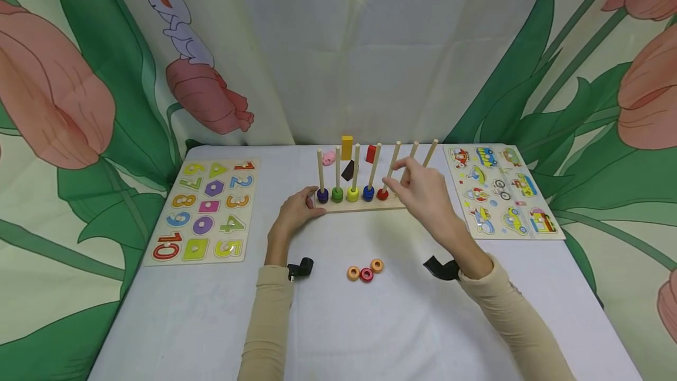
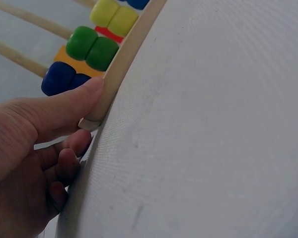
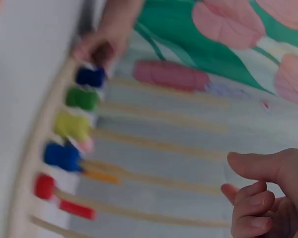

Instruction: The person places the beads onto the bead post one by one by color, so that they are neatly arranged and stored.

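Observation:
A wooden peg stacker [image 1: 344, 207] with several upright pegs stands across the middle of the table. Dark blue rings [image 1: 322, 196], green rings [image 1: 337, 194], yellow rings [image 1: 352, 194] and blue rings [image 1: 368, 193] sit at the feet of separate pegs; a red ring [image 3: 43, 186] is low on the neighbouring peg. My left hand [image 1: 297, 210] grips the stacker's left end, its thumb on the base's front edge. Over the right part, my right hand [image 1: 423, 196] hovers beside the peg tops, fingers bent and thumb apart from the index finger, nothing visible between them.
Two orange rings [image 1: 353, 273] and a red ring [image 1: 367, 275] lie nearer me. Behind the stacker are yellow [image 1: 346, 147], red [image 1: 371, 153] and dark [image 1: 348, 170] blocks and a pink figure [image 1: 329, 158]. A number board [image 1: 203, 210] lies left, a vehicle board [image 1: 502, 193] right.

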Available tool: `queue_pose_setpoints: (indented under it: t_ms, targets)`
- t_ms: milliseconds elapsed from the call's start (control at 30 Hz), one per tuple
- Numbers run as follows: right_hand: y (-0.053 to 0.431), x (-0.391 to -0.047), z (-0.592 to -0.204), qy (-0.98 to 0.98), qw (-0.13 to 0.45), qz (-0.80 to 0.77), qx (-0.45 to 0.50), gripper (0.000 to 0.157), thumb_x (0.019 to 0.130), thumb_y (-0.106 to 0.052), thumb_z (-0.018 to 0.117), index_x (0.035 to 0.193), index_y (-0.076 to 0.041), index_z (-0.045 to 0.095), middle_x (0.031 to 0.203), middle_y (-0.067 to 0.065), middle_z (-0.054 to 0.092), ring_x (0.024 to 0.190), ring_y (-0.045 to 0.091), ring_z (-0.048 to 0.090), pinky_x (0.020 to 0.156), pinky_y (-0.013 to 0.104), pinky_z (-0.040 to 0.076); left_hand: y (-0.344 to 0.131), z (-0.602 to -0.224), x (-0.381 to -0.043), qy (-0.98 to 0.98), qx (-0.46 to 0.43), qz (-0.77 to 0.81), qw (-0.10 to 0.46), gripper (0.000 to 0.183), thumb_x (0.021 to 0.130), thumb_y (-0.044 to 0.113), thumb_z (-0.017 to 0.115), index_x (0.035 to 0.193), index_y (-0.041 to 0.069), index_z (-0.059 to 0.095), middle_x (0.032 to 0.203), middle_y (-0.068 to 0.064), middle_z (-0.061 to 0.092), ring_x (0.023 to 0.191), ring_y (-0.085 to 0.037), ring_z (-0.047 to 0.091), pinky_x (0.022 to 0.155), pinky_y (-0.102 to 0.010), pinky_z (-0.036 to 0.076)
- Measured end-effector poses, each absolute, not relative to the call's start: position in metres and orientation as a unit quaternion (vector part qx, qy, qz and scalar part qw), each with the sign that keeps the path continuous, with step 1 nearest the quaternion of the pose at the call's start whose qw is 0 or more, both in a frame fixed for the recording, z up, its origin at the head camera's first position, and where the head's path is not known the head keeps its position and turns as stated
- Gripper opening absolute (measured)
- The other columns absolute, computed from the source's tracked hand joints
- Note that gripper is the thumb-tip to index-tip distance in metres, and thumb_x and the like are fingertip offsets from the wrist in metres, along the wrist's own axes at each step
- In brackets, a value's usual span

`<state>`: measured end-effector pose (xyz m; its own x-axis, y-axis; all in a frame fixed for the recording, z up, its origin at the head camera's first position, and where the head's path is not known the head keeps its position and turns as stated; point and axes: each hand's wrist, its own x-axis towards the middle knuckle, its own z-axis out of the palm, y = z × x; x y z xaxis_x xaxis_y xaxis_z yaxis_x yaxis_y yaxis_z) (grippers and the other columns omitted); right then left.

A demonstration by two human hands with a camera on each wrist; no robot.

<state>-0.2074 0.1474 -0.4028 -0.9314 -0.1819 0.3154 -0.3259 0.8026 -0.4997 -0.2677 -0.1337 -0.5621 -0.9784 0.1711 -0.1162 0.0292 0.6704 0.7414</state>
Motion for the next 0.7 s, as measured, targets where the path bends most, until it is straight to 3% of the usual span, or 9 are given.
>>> queue_pose_setpoints:
  t_ms: [233,433,700]
  targets:
    - [0.138,-0.16,-0.475,-0.945,0.009,0.266,0.191,0.03,0.083,-0.027,0.074,0.105,-0.009,0.064,0.054,-0.011,0.047,0.045,0.006,0.041,0.043,0.024,0.035,-0.134,-0.56,-0.268,0.912,0.064,0.398,0.081,0.068,0.08,0.035,0.077,0.138,0.013,0.049,0.08,-0.002,0.055,0.068,-0.017,0.047,0.064,-0.032,0.035]
    - [0.134,-0.131,-0.515,-0.938,-0.05,0.257,0.229,0.03,0.079,-0.027,0.078,0.103,-0.013,0.066,0.052,-0.014,0.042,0.045,0.002,0.036,0.044,0.022,0.03,-0.134,-0.558,-0.267,0.915,0.06,0.391,0.081,0.068,0.08,0.035,0.077,0.138,0.012,0.048,0.08,-0.002,0.056,0.068,-0.017,0.047,0.064,-0.032,0.036]
    - [0.131,-0.117,-0.531,-0.939,-0.065,0.232,0.245,0.028,0.077,-0.025,0.079,0.101,-0.016,0.068,0.062,-0.016,0.048,0.049,0.002,0.038,0.046,0.021,0.032,-0.133,-0.56,-0.266,0.913,0.061,0.396,0.082,0.067,0.08,0.034,0.076,0.138,0.013,0.048,0.081,-0.002,0.056,0.068,-0.018,0.048,0.064,-0.033,0.036]
